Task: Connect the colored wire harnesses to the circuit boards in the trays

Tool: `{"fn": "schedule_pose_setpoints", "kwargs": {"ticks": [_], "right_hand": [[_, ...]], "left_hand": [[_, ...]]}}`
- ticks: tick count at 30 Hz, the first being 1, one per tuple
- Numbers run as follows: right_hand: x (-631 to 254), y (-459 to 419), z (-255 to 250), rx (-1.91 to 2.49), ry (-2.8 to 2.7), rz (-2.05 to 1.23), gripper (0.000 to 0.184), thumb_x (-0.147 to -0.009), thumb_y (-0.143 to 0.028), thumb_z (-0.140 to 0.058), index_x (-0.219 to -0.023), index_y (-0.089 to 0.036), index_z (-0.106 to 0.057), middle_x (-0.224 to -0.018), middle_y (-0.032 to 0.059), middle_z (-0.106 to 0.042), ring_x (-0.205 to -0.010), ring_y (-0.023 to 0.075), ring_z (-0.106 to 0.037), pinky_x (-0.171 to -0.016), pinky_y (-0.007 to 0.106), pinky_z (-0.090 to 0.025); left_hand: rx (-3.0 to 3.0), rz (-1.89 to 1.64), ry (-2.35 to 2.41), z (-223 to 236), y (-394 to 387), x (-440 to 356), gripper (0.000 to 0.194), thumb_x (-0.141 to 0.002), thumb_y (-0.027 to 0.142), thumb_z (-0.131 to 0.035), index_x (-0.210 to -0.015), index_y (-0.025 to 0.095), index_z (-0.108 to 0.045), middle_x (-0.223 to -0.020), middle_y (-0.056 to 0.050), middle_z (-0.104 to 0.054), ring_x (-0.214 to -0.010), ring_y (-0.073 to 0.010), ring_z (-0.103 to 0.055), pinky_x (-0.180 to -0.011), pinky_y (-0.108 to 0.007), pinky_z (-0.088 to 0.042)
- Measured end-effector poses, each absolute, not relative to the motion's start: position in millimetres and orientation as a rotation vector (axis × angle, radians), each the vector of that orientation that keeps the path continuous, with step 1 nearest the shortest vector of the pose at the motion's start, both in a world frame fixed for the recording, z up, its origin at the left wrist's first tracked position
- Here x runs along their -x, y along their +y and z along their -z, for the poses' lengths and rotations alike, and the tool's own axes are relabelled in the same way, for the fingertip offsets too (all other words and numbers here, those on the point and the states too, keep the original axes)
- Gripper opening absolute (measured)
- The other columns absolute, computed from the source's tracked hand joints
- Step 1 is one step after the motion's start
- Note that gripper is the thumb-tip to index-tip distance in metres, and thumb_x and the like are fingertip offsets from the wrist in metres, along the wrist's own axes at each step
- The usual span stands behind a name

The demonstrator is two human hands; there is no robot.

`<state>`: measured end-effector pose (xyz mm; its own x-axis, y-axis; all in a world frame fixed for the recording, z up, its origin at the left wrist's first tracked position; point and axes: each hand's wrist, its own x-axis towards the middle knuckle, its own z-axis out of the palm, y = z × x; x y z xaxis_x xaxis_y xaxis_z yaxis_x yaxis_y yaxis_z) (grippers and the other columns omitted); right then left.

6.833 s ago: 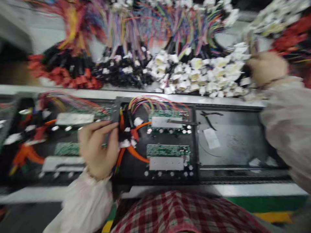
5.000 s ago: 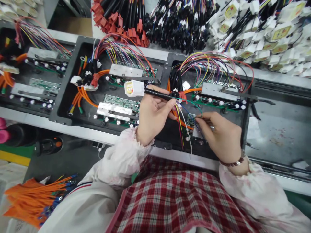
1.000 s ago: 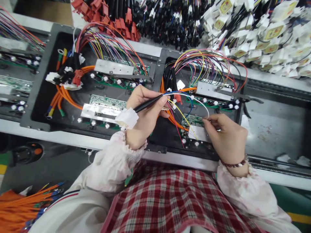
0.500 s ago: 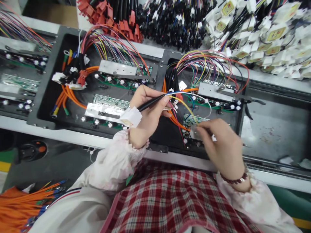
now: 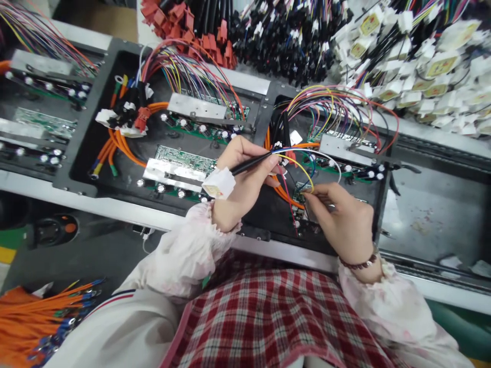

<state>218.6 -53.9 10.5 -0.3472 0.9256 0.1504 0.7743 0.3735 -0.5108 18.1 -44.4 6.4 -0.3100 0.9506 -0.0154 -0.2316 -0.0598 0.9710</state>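
My left hand [image 5: 247, 176] is closed around a black-sleeved cable [image 5: 249, 163], its thumb pinching near where the sleeve ends. A white label or connector [image 5: 219, 183] hangs at the cable's near end. Yellow, white, blue and red wires fan out of the sleeve to the right. My right hand [image 5: 343, 220] pinches the yellow wire [image 5: 309, 171] near its end; the tip is hidden by the fingers. Both hands are above a black housing [image 5: 251, 230] holding green circuit boards [image 5: 187, 158] with metal plates.
Behind stand piles of red connectors [image 5: 209, 46], black connectors [image 5: 284, 41] and white labelled connectors [image 5: 429, 66]. A neighbouring housing [image 5: 86, 171] holds orange cables [image 5: 126, 148]. Bundled orange cables [image 5: 34, 317] lie at lower left. A metal conveyor surface [image 5: 433, 204] extends to the right.
My right hand has drawn slightly left and up, closer to the left hand, and the yellow wire bows more. The whole view has shifted a little.
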Motion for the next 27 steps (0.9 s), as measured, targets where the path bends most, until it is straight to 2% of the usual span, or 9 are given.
{"fn": "schedule_pose_setpoints", "kwargs": {"ticks": [11, 17, 20, 23, 27], "right_hand": [[-218, -53, -7, 1.499, -2.235, -0.498, 0.013, -0.095, -0.034, -0.061, -0.091, -0.024, -0.069, -0.082, -0.0001, -0.075, -0.068, 0.0155, -0.07, -0.061, 0.026, -0.047], [-223, -60, -22, 1.398, -2.366, -0.505, 0.013, -0.097, -0.033, -0.059, -0.096, -0.021, -0.066, -0.092, 0.0061, -0.069, -0.086, 0.0201, -0.066, -0.076, 0.032, -0.05], [-221, -63, -32, 1.348, -2.377, -0.55, 0.009, -0.097, -0.026, -0.058, -0.094, -0.022, -0.065, -0.089, 0.0035, -0.068, -0.082, 0.0176, -0.066, -0.074, 0.03, -0.05], [-213, -57, -34, 1.39, -2.232, -0.406, 0.007, -0.096, -0.027, -0.061, -0.096, -0.023, -0.066, -0.089, 0.0013, -0.072, -0.079, 0.0161, -0.069, -0.071, 0.028, -0.05], [-207, -45, -22, 1.408, -2.248, -0.387, 0.009, -0.096, -0.03, -0.062, -0.096, -0.022, -0.067, -0.09, 0.0013, -0.075, -0.076, 0.0159, -0.071, -0.068, 0.027, -0.05]], "left_hand": [[-0.855, -1.526, 1.249, -7, -46, -18, 0.03, -0.083, 0.029, -0.082, -0.084, 0.02, -0.054, -0.075, -0.001, -0.075, -0.067, -0.0175, -0.077, -0.05, -0.022, -0.063], [-0.866, -1.523, 1.23, -9, -45, -18, 0.024, -0.086, 0.023, -0.078, -0.085, 0.02, -0.054, -0.075, -0.002, -0.074, -0.068, -0.0172, -0.076, -0.05, -0.022, -0.062], [-0.861, -1.507, 1.172, -9, -45, -20, 0.024, -0.085, 0.019, -0.077, -0.085, 0.019, -0.053, -0.08, -0.002, -0.074, -0.07, -0.0166, -0.076, -0.052, -0.021, -0.063], [-0.851, -1.491, 1.131, -7, -46, -21, 0.027, -0.083, 0.017, -0.078, -0.084, 0.019, -0.052, -0.091, -0.002, -0.073, -0.072, -0.0162, -0.077, -0.052, -0.02, -0.063], [-0.864, -1.49, 1.155, -4, -46, -22, 0.024, -0.085, 0.016, -0.075, -0.086, 0.02, -0.051, -0.081, 0.0, -0.07, -0.072, -0.0156, -0.077, -0.053, -0.018, -0.062]]}}
